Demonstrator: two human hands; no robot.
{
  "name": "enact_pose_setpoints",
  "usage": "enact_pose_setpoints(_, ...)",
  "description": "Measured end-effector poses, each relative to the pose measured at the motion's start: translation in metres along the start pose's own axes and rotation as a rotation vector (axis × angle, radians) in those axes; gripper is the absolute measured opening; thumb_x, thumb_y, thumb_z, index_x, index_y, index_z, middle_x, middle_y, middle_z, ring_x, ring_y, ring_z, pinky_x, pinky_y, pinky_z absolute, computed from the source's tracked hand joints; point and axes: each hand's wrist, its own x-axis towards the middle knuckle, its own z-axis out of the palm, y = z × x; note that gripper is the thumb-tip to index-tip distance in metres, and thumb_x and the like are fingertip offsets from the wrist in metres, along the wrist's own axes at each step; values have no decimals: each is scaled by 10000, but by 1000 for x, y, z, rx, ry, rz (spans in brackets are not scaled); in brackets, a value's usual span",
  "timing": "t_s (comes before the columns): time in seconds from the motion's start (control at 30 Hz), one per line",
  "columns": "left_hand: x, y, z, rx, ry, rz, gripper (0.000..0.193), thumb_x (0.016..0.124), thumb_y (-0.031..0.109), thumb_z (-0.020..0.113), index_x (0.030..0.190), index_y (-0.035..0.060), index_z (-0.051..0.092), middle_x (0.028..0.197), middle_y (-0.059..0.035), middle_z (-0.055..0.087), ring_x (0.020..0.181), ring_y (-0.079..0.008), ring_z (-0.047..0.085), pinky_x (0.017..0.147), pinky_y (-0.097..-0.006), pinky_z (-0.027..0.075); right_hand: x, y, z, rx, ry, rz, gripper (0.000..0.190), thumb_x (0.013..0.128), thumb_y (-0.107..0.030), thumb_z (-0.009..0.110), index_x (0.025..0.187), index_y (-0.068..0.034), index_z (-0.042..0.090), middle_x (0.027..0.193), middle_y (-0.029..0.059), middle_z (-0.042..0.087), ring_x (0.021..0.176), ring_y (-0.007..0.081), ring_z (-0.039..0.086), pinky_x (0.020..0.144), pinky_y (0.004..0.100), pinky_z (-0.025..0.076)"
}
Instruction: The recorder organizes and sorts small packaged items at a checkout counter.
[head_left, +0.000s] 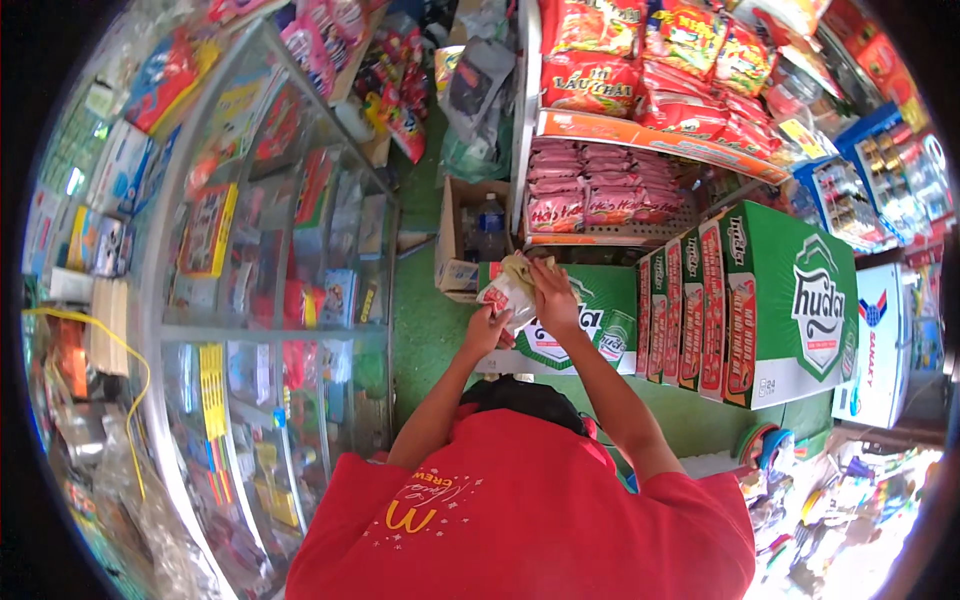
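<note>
Both of my hands are out in front of me, over a green and white Huda beer carton (619, 289). With my left hand (491, 330) I pinch the lower edge of a white plastic packet (511, 291) with red print. A yellowish cloth (519, 266) lies against the packet's upper part. My right hand (553, 291) presses on the cloth and the packet's right side, its fingers stretched forward. Part of the packet is hidden under the cloth and fingers; what it contains cannot be told.
An open cardboard box (455, 259) holding a blue-labelled bottle (491, 219) stands just beyond my left hand. Several Huda cartons (787, 300) stand to the right. Shelves with red noodle packs (592, 86) rise ahead. A glass display case (277, 334) lines the left, beside green floor (424, 322).
</note>
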Motion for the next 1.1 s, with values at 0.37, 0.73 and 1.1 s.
enact_pose_setpoints(0.37, 4, 4, -11, 76, -120, 79, 226, 957, 173, 586, 987, -18, 469, 640, -185, 634, 508, -298, 677, 417, -387, 578, -11, -16, -21, 72, -174, -98, 458, 855, -66, 592, 1312, -68, 574, 1398, 106, 537, 1264, 330, 518, 1135, 545, 293)
enact_pose_setpoints(0.73, 11, -4, -19, -34, -214, 8, 223, 974, 164, 563, 1050, -4, 438, 732, -190, 615, 556, -316, 688, 461, -419, 604, -12, -33, -4, 19, -97, -122, 393, 864, -57, 585, 1257, -58, 602, 1357, 108, 570, 1224, 315, 556, 1130, 539, 309)
enact_pose_setpoints(1.1, 4, 13, -17, 30, -213, 31, 266, 974, 182, 564, 1050, -50, 457, 736, -207, 631, 551, -314, 689, 462, -411, 603, -10, -30, -6, -9, -165, -142, 436, 862, -46, 573, 1297, -69, 578, 1409, 110, 521, 1280, 328, 505, 1135, 526, 314)
